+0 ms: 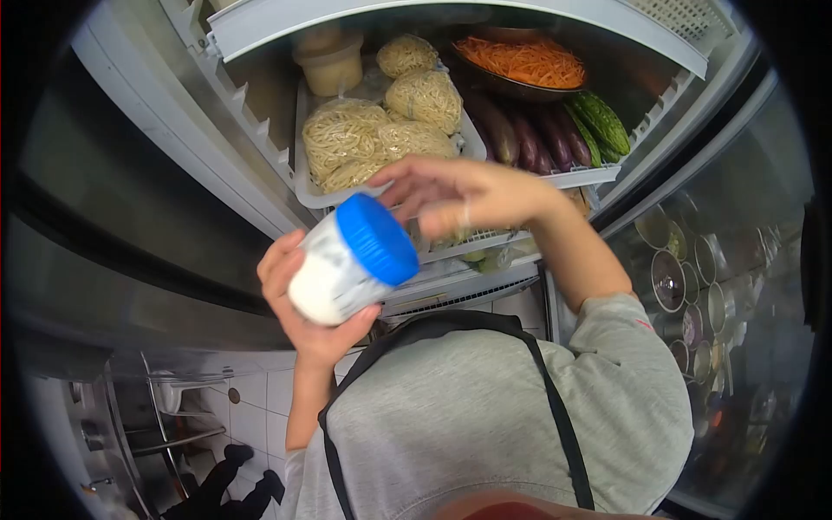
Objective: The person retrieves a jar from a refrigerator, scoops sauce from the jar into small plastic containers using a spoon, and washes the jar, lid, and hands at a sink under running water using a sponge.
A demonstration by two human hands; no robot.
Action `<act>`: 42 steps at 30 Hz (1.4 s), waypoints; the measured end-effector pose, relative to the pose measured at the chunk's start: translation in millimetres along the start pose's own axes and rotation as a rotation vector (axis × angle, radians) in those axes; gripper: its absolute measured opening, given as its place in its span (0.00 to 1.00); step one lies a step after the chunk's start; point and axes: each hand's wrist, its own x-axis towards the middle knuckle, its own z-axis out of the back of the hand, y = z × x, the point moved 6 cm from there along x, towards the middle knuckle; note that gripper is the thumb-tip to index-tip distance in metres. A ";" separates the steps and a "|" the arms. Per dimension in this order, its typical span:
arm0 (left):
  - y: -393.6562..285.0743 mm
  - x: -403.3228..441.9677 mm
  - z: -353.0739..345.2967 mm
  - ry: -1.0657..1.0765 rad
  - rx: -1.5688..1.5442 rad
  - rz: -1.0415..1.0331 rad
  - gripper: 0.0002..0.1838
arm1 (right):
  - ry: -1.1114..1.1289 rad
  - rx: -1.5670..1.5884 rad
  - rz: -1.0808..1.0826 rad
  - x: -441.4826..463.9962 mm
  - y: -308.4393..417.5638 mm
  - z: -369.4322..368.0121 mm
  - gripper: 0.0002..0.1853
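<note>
My left hand [308,325] is wrapped round a clear plastic jar [329,273] with white contents. A ribbed blue lid [378,239] covers its top, and the jar tilts to the right. Just right of the lid is my right hand [455,192], slightly blurred, its fingers apart and holding nothing. Whether its fingertips touch the lid's far edge I cannot tell. Behind both hands, bagged noodles [345,143] lie in a white tray [309,192] on a fridge shelf.
Eggplants [520,139], green bumpy gourds [598,124], a bowl of shredded carrot [523,62] and a lidded tub [332,65] share the shelf. An open fridge door [737,182] is at right. Another person's legs [227,484] show at lower left.
</note>
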 end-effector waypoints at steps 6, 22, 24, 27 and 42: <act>-9.6 -35.8 50.2 -0.188 -0.172 0.373 0.54 | -0.320 -1.214 -0.217 57.8 -3.0 189.3 0.22; -36.6 -117.2 49.6 -0.724 -0.320 0.699 0.55 | -0.592 -1.465 -0.516 187.0 -64.9 345.5 0.23; -39.3 -119.8 46.7 -0.773 -0.290 0.689 0.55 | -0.577 -1.463 -0.491 201.6 -65.6 345.8 0.23; -40.3 -125.9 42.9 -0.837 -0.282 0.692 0.55 | -0.573 -1.455 -0.493 214.6 -75.7 354.2 0.23; -34.9 -126.5 34.3 -0.860 -0.231 0.697 0.54 | -0.589 -1.417 -0.413 235.6 -74.8 353.7 0.24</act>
